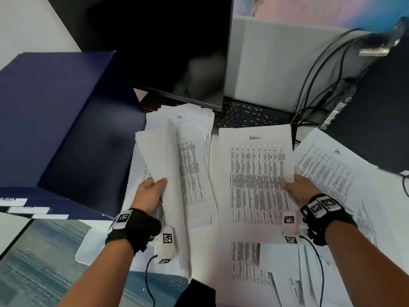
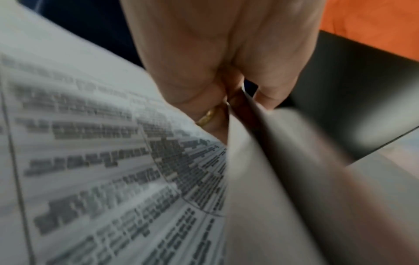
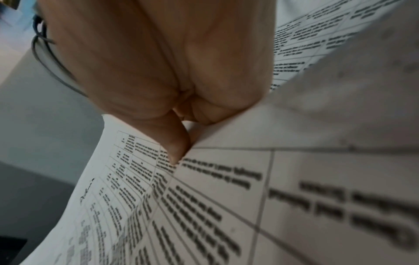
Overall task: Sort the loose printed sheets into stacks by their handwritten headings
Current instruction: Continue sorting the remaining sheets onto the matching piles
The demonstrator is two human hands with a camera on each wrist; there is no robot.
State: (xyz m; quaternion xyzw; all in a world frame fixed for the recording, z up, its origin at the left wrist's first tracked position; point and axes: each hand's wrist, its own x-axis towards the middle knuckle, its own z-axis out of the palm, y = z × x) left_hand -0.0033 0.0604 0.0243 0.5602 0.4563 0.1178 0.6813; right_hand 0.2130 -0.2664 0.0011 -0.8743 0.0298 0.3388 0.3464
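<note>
My right hand pinches the right edge of a printed sheet headed "Admin", thumb on top; the right wrist view shows the thumb pressed on that sheet. My left hand grips a sheaf of loose sheets, fanned and partly folded over, with a top sheet headed "HR" behind it. In the left wrist view the fingers curl round the paper. A stack headed "HR" lies on the desk at the right.
A dark blue box stands at the left. A monitor and keyboard sit behind the papers. Cables and a dark computer case are at the back right. More sheets lie near the desk's front edge.
</note>
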